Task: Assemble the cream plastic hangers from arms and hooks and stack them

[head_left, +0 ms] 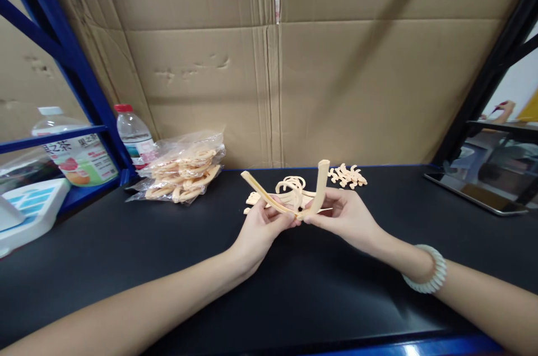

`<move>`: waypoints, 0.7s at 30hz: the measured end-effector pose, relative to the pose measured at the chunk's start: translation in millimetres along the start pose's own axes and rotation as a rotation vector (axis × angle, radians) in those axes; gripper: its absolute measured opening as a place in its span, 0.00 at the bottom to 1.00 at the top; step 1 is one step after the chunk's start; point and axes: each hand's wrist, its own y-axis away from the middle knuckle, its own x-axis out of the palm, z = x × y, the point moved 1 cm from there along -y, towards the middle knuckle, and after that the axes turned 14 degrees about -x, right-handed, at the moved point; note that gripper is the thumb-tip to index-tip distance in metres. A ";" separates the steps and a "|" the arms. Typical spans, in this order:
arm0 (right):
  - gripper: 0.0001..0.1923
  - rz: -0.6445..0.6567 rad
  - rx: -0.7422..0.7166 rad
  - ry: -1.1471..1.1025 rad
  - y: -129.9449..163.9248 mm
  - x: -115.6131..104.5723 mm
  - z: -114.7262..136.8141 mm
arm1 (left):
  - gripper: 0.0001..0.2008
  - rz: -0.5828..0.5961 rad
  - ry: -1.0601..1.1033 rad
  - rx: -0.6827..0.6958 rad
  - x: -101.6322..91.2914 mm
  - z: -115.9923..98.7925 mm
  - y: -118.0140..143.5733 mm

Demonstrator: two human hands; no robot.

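Note:
My left hand (261, 228) and my right hand (345, 216) meet over the black table (168, 255), both pinching a cream curved plastic piece (313, 193) shaped like a V, with one arm slanting left and one rising upright. Behind my fingers lie loose cream parts (290, 188), looped and flat. A small branched cream piece (348, 176) rests farther back on the right. A pale beaded bracelet (428, 272) circles my right wrist.
A clear bag of cream parts (185, 174) lies back left beside a water bottle (133, 134) and a labelled tea bottle (78, 154). Cardboard sheets (269, 64) wall the back. A tablet (474, 193) sits right, a white device (29, 210) left, blue shelf posts (71, 59).

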 end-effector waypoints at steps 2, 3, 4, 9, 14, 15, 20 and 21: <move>0.11 -0.014 -0.009 0.029 1.0 1.6 1.9 | 0.17 -0.007 0.000 -0.005 1.0 -0.4 0.6; 0.12 -0.022 -0.013 0.039 1.2 2.5 2.9 | 0.17 -0.010 -0.004 -0.005 1.6 -0.5 0.9; 0.12 -0.029 -0.018 0.043 1.2 3.5 3.6 | 0.17 -0.012 -0.011 -0.004 2.2 -0.7 1.2; 0.12 -0.070 -0.032 0.022 -1.7 7.4 2.2 | 0.18 -0.048 -0.027 -0.010 4.1 -1.0 2.0; 0.14 -0.013 0.040 -0.030 -11.0 -9.5 4.7 | 0.18 -0.083 -0.062 -0.059 0.3 -7.4 1.8; 0.14 0.007 0.049 -0.027 -13.6 -17.4 6.9 | 0.18 -0.095 -0.067 -0.062 -2.1 -10.2 1.5; 0.11 0.167 0.003 0.221 -25.1 -60.3 17.6 | 0.16 -0.175 -0.013 -0.043 -21.7 -30.3 -4.8; 0.11 0.190 -0.025 0.312 -26.6 -66.6 18.5 | 0.15 -0.179 -0.013 -0.046 -25.9 -35.0 -7.0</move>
